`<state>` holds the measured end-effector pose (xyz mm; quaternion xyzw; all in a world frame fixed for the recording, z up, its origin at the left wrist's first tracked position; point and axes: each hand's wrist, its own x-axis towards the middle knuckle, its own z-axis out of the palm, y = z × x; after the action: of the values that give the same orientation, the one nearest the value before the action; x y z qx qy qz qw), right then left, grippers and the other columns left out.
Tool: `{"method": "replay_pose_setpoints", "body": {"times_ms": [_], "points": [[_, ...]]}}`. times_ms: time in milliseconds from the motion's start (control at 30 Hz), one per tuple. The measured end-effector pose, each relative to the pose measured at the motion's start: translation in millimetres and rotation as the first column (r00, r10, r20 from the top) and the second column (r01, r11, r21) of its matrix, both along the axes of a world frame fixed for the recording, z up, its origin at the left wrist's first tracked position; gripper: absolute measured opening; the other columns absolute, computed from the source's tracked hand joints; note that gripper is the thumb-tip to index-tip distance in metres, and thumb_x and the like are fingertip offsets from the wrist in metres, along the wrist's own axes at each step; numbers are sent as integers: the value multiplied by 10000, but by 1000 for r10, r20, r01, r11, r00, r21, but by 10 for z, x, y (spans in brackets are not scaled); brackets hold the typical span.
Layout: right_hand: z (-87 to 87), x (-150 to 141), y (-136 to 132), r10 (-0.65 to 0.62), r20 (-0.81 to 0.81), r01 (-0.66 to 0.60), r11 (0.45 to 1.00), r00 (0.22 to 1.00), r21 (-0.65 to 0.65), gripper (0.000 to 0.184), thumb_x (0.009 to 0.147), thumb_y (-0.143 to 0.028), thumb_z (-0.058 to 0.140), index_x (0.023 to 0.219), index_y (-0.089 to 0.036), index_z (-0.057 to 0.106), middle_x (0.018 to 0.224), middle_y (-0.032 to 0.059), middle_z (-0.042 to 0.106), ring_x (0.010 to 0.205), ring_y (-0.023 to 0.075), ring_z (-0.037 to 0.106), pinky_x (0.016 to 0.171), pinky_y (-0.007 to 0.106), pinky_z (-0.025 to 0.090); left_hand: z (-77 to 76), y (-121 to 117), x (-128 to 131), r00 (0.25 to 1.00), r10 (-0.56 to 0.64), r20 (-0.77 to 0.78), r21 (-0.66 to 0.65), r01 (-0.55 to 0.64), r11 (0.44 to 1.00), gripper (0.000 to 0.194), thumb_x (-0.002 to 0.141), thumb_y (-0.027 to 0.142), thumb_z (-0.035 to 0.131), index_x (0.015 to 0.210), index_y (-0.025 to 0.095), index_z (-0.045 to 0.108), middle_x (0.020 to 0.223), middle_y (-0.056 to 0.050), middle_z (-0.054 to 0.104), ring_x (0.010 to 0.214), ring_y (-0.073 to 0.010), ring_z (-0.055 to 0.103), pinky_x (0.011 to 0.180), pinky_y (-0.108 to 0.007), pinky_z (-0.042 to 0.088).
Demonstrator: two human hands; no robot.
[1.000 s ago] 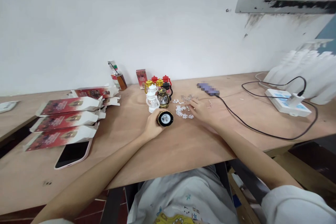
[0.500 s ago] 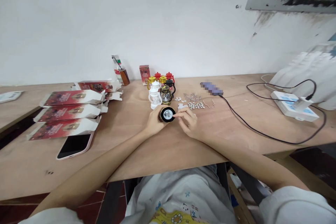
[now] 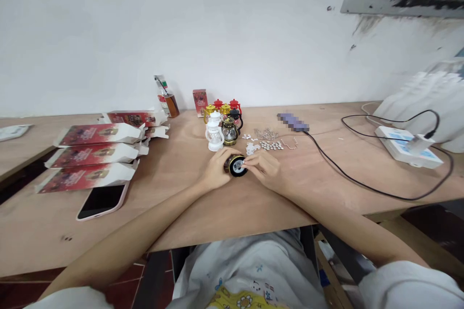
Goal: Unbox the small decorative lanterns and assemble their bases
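My left hand [image 3: 214,173] is wrapped round a small black and gold toy lantern [image 3: 235,165] lying on its side, its round base facing me. My right hand [image 3: 265,170] pinches at that base with thumb and forefinger; what is between the fingertips is too small to make out. Just beyond the hands lie small white pieces [image 3: 252,147], a row of button cells [image 3: 271,145] and thin wire hooks [image 3: 265,133]. A cluster of upright toy lanterns [image 3: 222,123] in white, gold, red and black stands behind them.
Several red and white flat boxes [image 3: 96,152] lie at the left with a pink-cased phone [image 3: 102,201] in front. A bottle [image 3: 165,96] stands by the wall. A black cable [image 3: 348,174] runs to a white power strip [image 3: 408,152] at the right.
My right hand left the small parts and came back to the lantern's base. The left hand lowered the lantern toward the wooden table and turned it slightly.
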<state>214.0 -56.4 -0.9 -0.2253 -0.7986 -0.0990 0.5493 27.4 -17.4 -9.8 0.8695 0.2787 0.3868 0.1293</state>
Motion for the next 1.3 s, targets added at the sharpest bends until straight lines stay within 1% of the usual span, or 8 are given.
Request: {"method": "replay_pose_setpoints", "body": {"times_ms": [200, 700, 800, 900, 1000, 1067, 1200, 1300], "points": [[-44, 8, 22, -151, 67, 147, 988, 986, 55, 61, 807, -184, 639, 749, -201, 627, 802, 50, 644, 723, 142, 570, 659, 291, 474, -29, 14, -10, 999, -8, -42, 27, 9, 1000, 459, 656, 74, 565, 1092, 210, 516, 1075, -51, 597, 1018, -210, 553, 905, -343, 438], [-31, 92, 100, -226, 104, 222, 974, 969, 50, 99, 842, -199, 558, 872, -209, 653, 879, 56, 652, 773, 148, 568, 719, 295, 451, 6, 1, -1, 1000, 9, 23, -14, -9, 1000, 422, 650, 93, 574, 1058, 193, 540, 1062, -66, 617, 1023, -220, 571, 903, -355, 448], [-10, 309, 291, -401, 141, 413, 908, 905, -71, 180, 878, -236, 477, 834, -187, 644, 868, 80, 641, 833, 187, 566, 760, 327, 434, 15, 11, -4, 998, 28, 48, -36, -26, 999, 423, 641, 105, 592, 1053, 192, 545, 1070, -68, 625, 1034, -228, 577, 911, -366, 448], [1, 590, 498, -570, 288, 633, 741, 770, -226, 235, 886, -266, 445, 810, -171, 646, 865, 92, 644, 881, 225, 549, 803, 357, 393, 16, 21, -11, 997, 30, 69, -47, -27, 999, 434, 631, 105, 598, 1053, 190, 547, 1076, -67, 627, 1037, -228, 580, 911, -368, 451], [1, 779, 614, -569, 440, 715, 613, 695, -336, 231, 871, -280, 462, 806, -188, 663, 895, 79, 650, 902, 224, 544, 809, 348, 361, 19, 20, -15, 997, 26, 66, -58, -22, 998, 438, 628, 103, 598, 1054, 191, 549, 1082, -67, 627, 1043, -227, 579, 913, -368, 451], [2, 820, 633, -511, 515, 714, 602, 688, -357, 231, 867, -292, 468, 829, -204, 678, 953, 74, 648, 942, 221, 538, 813, 342, 348, 22, 18, -13, 997, 30, 71, -67, -25, 997, 429, 632, 106, 599, 1051, 189, 552, 1082, -67, 630, 1042, -227, 582, 914, -370, 450], [4, 789, 619, -361, 642, 680, 641, 676, -356, 203, 841, -282, 507, 885, -232, 699, 1065, 61, 636, 1041, 235, 506, 852, 363, 321, 24, 23, -8, 994, 39, 100, -68, -32, 997, 398, 644, 114, 600, 1034, 181, 557, 1062, -68, 640, 1017, -219, 594, 901, -359, 457], [-5, 774, 625, -326, 675, 686, 627, 662, -369, 204, 817, -231, 525, 905, -242, 708, 1097, 57, 629, 1074, 247, 484, 869, 376, 313, 24, 31, -10, 993, 42, 107, -68, -35, 997, 392, 646, 120, 601, 1030, 185, 556, 1054, -63, 643, 1007, -217, 598, 899, -355, 460]]}}
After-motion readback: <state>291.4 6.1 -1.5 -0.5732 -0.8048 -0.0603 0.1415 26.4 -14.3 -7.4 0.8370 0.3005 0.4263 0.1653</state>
